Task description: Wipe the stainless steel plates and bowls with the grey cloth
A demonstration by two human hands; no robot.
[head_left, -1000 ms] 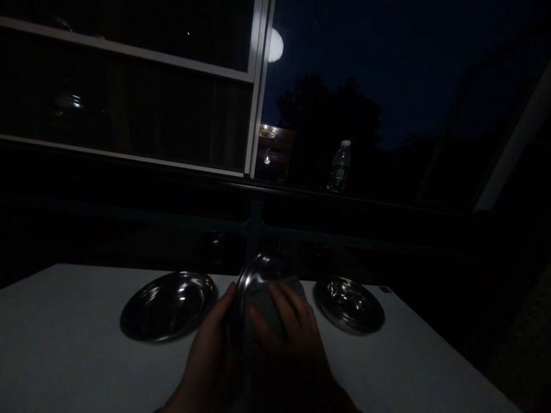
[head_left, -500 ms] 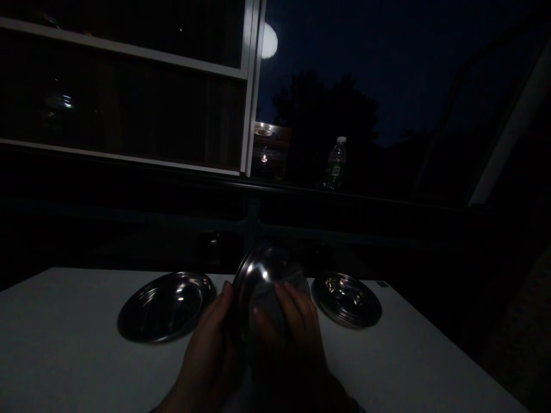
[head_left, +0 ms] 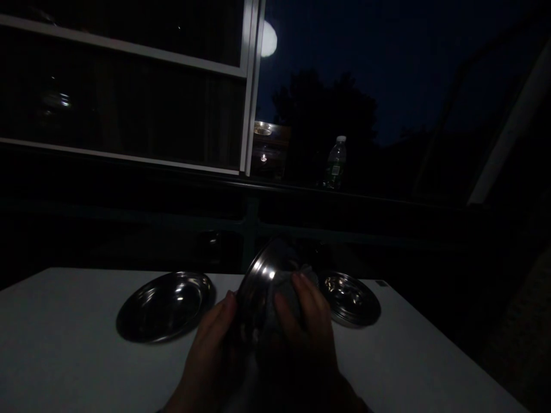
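Note:
A shiny metal plate (head_left: 257,281) is held up, tilted, over the near middle of the table. My left hand (head_left: 210,338) grips its left edge, thumb side up. My right hand (head_left: 307,321) presses a grey cloth (head_left: 282,289) against the plate's surface, fingers bent over the cloth. Much of the plate's lower part is in shadow or behind the hands. On the table to the left lies another metal plate (head_left: 166,307). To the right, partly behind my right hand, sits what looks like a small stack of metal plates (head_left: 353,301).
The white table (head_left: 64,355) reaches its far edge just past the plates. Beyond it, a plastic bottle (head_left: 336,163) with a green label stands on the window sill, and a clear box (head_left: 270,149) is beside the window frame (head_left: 252,86). The surroundings are very dark.
My right hand and the cloth have shifted right across the plate. The held plate has turned and tilted a little to the right. The plates on the table stay put.

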